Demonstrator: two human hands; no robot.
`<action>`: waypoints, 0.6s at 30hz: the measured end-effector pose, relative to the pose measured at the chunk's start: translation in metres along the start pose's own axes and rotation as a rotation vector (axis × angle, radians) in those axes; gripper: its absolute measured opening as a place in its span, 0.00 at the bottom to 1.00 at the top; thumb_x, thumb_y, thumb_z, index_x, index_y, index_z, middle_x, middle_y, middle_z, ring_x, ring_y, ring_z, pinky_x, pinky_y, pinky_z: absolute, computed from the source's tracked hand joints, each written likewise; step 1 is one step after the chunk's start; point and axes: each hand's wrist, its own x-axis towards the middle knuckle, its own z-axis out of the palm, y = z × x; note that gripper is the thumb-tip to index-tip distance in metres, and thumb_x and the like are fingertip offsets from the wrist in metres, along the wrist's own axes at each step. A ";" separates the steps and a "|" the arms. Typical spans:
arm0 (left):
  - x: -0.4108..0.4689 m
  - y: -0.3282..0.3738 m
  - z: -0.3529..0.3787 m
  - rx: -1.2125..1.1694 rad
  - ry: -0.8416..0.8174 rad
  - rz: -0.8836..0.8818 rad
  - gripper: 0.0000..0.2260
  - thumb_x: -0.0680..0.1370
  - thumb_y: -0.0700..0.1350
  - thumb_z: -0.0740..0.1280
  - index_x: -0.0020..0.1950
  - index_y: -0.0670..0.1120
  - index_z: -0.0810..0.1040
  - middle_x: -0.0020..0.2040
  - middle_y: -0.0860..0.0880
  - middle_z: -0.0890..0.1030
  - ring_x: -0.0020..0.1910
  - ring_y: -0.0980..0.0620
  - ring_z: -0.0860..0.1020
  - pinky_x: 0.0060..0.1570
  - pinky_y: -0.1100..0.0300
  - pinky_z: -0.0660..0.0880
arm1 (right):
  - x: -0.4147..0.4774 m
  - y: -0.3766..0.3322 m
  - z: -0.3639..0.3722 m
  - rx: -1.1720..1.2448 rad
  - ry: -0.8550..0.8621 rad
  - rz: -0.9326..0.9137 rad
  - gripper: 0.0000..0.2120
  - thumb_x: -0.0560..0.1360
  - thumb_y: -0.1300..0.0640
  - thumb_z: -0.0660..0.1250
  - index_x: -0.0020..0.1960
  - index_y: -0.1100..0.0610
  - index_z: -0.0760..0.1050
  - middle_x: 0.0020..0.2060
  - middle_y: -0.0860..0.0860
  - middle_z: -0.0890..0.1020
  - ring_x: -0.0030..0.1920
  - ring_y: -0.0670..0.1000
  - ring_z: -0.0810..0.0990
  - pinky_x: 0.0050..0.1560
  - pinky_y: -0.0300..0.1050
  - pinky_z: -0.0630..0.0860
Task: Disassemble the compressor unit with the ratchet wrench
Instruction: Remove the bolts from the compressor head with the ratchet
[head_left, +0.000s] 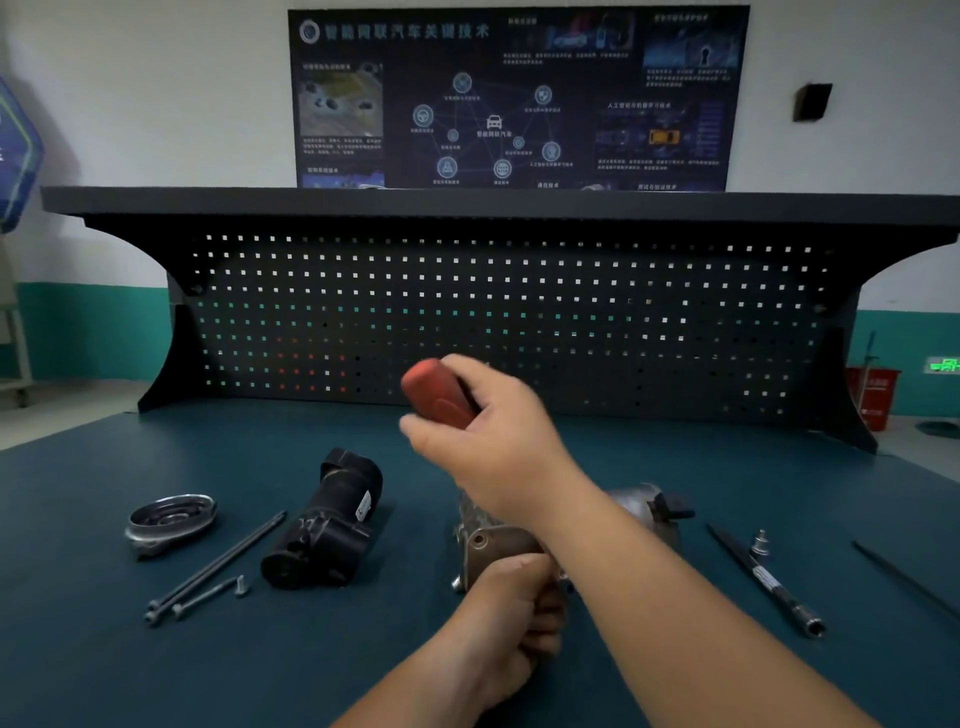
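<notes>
The grey metal compressor unit lies on the blue-green bench mat, partly hidden behind my arms. My left hand grips its near end, fingers curled round the housing. My right hand is raised above the unit and grips the red handle of the ratchet wrench. The wrench's shaft and head are hidden behind my right hand and forearm. The unit's far end shows to the right of my right forearm.
To the left lie a black cylindrical part, a round metal cover, two long bolts and a shorter bolt. On the right are an extension bar, a small fitting and a thin dark rod. A pegboard backs the bench.
</notes>
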 end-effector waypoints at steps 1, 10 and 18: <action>0.000 0.000 0.000 -0.014 -0.002 0.003 0.22 0.77 0.36 0.55 0.24 0.49 0.64 0.23 0.54 0.58 0.21 0.59 0.54 0.21 0.67 0.49 | 0.001 0.000 -0.005 0.040 0.051 0.010 0.09 0.69 0.59 0.70 0.36 0.53 0.71 0.25 0.42 0.69 0.27 0.44 0.65 0.28 0.38 0.64; 0.001 -0.001 -0.004 -0.126 -0.054 0.028 0.22 0.77 0.43 0.64 0.22 0.47 0.70 0.20 0.56 0.58 0.17 0.61 0.54 0.18 0.71 0.50 | -0.020 0.035 -0.083 0.630 0.962 0.198 0.08 0.75 0.61 0.65 0.40 0.53 0.68 0.22 0.43 0.72 0.20 0.42 0.65 0.20 0.33 0.62; 0.000 0.000 -0.002 -0.024 -0.011 0.063 0.22 0.77 0.46 0.65 0.22 0.48 0.69 0.23 0.54 0.59 0.19 0.60 0.56 0.20 0.69 0.51 | -0.058 0.085 -0.097 0.981 1.352 0.545 0.13 0.77 0.58 0.61 0.35 0.54 0.64 0.29 0.45 0.68 0.18 0.41 0.65 0.20 0.32 0.61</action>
